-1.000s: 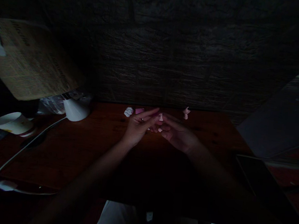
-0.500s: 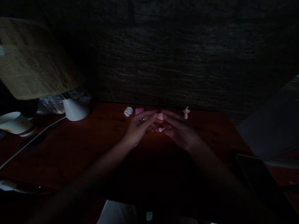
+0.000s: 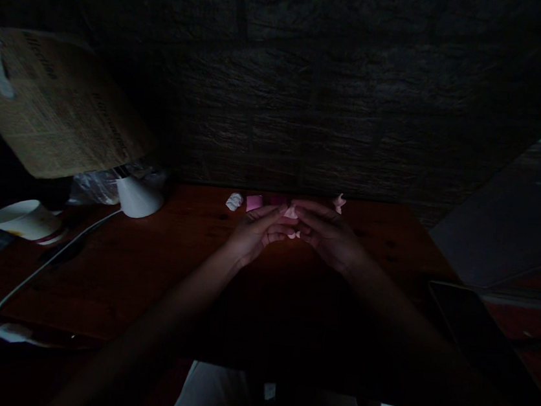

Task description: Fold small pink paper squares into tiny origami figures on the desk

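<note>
The scene is very dark. My left hand point(image 3: 256, 234) and my right hand point(image 3: 328, 234) meet at the far middle of a reddish wooden table point(image 3: 155, 268). Their fingertips pinch a small pale pink piece point(image 3: 291, 213) between them. Just behind my hands lie a white crumpled lump point(image 3: 234, 201), a pink square piece point(image 3: 253, 202) and a small pink shaped figure point(image 3: 338, 202), partly hidden by my right hand.
A white lamp base point(image 3: 139, 196) with a white cable point(image 3: 42, 271) stands at the left, beside a paper cup point(image 3: 24, 220) on its side and a cardboard box point(image 3: 51, 106). A dark flat slab point(image 3: 475, 330) lies at the right. A dark textured wall rises behind.
My left fingers have curled in from stretched out to a pinch. My right hand has moved slightly up and now covers part of the pink figure.
</note>
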A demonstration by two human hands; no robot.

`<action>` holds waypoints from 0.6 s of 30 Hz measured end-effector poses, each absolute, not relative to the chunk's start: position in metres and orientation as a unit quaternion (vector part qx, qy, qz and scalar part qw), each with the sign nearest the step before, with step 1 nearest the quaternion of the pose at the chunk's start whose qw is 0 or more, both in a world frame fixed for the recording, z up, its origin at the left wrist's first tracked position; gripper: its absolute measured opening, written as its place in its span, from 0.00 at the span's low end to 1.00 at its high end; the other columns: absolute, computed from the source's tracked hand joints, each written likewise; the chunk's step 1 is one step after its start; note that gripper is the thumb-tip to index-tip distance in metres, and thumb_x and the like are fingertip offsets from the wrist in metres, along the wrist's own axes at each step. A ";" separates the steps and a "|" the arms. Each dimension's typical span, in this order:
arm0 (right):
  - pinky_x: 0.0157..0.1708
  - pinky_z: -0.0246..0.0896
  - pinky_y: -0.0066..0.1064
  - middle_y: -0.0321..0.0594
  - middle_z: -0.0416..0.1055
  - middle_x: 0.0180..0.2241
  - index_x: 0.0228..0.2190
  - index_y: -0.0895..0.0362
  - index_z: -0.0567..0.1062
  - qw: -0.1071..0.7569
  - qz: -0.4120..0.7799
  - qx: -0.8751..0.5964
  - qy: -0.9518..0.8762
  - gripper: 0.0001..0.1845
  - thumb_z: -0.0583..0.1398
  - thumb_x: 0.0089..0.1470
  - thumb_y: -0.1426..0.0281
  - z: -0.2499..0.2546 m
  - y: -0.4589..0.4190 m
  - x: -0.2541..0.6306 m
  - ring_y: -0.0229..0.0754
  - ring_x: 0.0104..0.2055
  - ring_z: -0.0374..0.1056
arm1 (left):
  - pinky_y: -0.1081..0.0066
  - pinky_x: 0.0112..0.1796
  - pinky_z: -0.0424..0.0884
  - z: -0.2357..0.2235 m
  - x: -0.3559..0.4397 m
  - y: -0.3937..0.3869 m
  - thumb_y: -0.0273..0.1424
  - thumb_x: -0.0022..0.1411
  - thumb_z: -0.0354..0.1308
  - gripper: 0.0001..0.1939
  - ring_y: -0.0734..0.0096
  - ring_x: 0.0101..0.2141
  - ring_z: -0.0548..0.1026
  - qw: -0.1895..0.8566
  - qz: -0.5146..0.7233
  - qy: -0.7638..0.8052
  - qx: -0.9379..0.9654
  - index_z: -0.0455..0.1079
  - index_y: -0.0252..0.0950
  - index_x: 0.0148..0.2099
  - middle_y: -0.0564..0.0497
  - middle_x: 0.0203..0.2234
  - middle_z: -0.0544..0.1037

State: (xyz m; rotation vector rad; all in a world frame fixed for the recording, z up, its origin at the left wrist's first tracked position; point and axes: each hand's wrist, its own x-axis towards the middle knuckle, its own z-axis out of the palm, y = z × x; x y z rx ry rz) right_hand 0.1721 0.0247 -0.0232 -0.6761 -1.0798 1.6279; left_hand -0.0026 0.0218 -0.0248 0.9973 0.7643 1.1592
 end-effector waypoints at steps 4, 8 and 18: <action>0.31 0.64 0.27 0.33 0.80 0.34 0.37 0.48 0.86 0.511 0.683 -0.284 -0.439 0.17 0.77 0.43 0.61 -0.026 0.024 0.169 0.33 0.30 0.68 | 0.76 0.31 0.78 -0.024 -0.003 0.022 0.35 0.59 0.73 0.10 0.72 0.29 0.83 0.667 0.512 0.338 0.422 0.83 0.34 0.40 0.45 0.34 0.87; 0.28 0.62 0.25 0.31 0.79 0.31 0.37 0.47 0.86 0.503 0.702 -0.263 -0.430 0.16 0.77 0.45 0.61 -0.027 0.024 0.168 0.31 0.27 0.66 | 0.77 0.31 0.78 -0.022 -0.003 0.021 0.31 0.57 0.73 0.08 0.73 0.29 0.83 0.678 0.514 0.326 0.413 0.83 0.34 0.39 0.46 0.33 0.87; 0.27 0.61 0.24 0.32 0.79 0.29 0.34 0.47 0.87 0.492 0.723 -0.277 -0.397 0.21 0.81 0.34 0.60 -0.021 0.021 0.165 0.31 0.28 0.66 | 0.80 0.26 0.75 -0.025 -0.002 0.021 0.34 0.45 0.81 0.17 0.76 0.24 0.81 0.638 0.542 0.321 0.442 0.83 0.35 0.37 0.49 0.29 0.86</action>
